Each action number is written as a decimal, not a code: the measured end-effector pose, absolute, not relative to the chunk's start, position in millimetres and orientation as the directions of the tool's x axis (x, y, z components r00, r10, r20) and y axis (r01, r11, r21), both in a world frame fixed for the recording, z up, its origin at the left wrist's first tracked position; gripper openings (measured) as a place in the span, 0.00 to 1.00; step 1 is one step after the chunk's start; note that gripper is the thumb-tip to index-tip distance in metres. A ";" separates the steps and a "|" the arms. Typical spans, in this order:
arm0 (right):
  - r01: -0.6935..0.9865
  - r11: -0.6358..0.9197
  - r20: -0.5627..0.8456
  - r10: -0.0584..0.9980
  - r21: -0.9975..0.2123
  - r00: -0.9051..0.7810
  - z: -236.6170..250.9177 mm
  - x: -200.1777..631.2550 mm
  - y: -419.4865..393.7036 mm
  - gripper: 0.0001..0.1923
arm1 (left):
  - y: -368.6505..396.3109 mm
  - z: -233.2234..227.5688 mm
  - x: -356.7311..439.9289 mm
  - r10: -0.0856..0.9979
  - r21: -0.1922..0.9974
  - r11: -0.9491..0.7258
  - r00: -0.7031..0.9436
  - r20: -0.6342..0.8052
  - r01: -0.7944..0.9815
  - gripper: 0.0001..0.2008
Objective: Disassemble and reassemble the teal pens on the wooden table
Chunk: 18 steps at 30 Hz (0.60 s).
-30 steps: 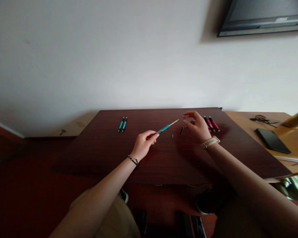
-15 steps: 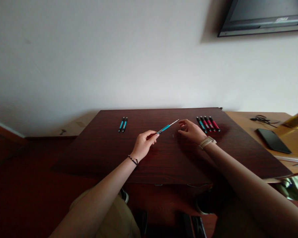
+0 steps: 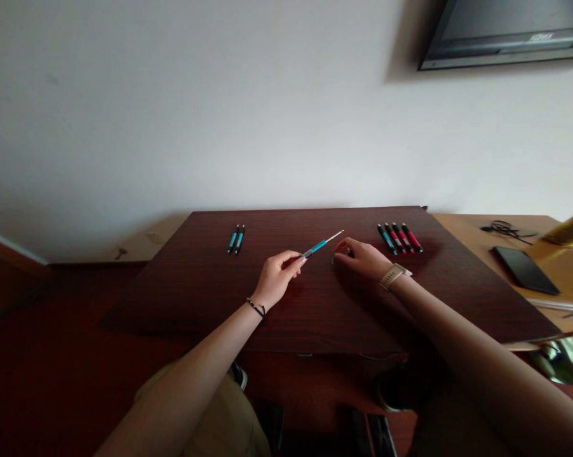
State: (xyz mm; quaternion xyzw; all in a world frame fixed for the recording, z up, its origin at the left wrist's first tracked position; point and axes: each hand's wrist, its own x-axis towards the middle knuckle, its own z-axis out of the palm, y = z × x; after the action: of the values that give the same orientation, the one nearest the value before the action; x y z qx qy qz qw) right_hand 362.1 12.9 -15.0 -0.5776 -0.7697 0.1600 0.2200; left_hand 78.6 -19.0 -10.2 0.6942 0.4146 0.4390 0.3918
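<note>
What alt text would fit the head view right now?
The left hand holds a half-stripped teal pen over a dark table, its thin tip pointing right, while the right hand rests on the table beside it. Two teal pens lie far left, and four pens, one teal and three red, far right.

Pen part [image 3: 323, 244] sits in my left hand [image 3: 276, 278] mid-table [image 3: 201, 298], my right hand [image 3: 360, 259] just right of it. Two pens [image 3: 235, 239] far left, four pens [image 3: 399, 238] far right, phone [image 3: 525, 270] maybe on the next desk [image 3: 467, 230].
</note>
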 end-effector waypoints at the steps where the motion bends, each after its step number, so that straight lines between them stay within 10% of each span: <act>1: 0.823 0.294 0.137 0.956 -0.486 -0.260 -14.9 361.4 12.0 0.12 | -19.0 -10.5 78.7 0.920 0.907 -0.349 0.268 0.285 0.234 0.17; 18: 0.839 0.321 0.088 0.945 -0.439 -0.316 -16.1 354.2 7.2 0.09 | -19.2 -12.0 79.7 0.923 0.915 -0.338 0.266 0.278 0.219 0.16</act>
State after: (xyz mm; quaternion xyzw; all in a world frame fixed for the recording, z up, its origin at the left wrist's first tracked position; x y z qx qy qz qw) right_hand 354.2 7.2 -16.1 -0.5606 -0.7956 0.1583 0.1666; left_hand 79.7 -19.2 -12.0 0.6886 0.4147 0.4417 0.3985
